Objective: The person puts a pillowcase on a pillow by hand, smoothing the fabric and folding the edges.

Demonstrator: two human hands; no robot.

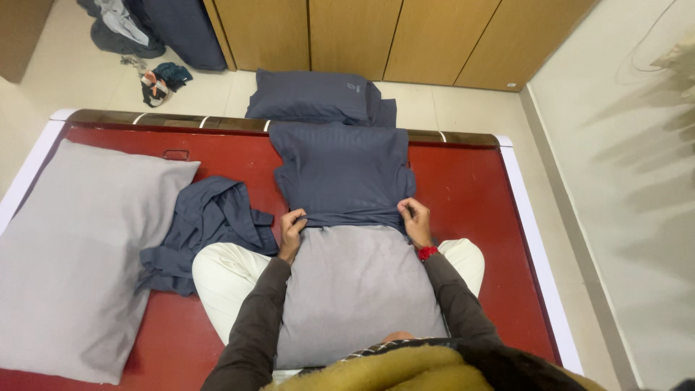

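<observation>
A dark blue pillowcase (pixel 340 174) covers the far half of a grey pillow (pixel 355 289) that lies lengthwise across the lap of a person sitting cross-legged on a red bed surface (pixel 463 181); the case's open hem sits bunched across the pillow's middle, with the near half of the pillow still bare. The left hand (pixel 292 224) is closed on the hem at its left corner, fingers pinched into the gathered cloth, and the right hand (pixel 415 217), a red band at its wrist, is clamped on the hem at the right corner in the same way. Judging from this, the work in hand is moving the case along the pillow, about halfway done; whether it is going on or coming off cannot be told from this view alone. The next move would seem to call for both hands to draw the hem evenly along the pillow's length, keeping the two sides level so the cloth does not snag on the corners. Just left of the person's knee lies a crumpled dark blue cloth (pixel 206 224), touching the cream trouser leg. Farther left rests a second bare grey pillow (pixel 72 261). Beyond the bed's dark wooden edge (pixel 174 120), a pillow already in a dark blue case (pixel 311 95) lies on the tiled floor before wooden wardrobe doors (pixel 376 36), with a heap of clothes (pixel 156 80) well off to the left.
</observation>
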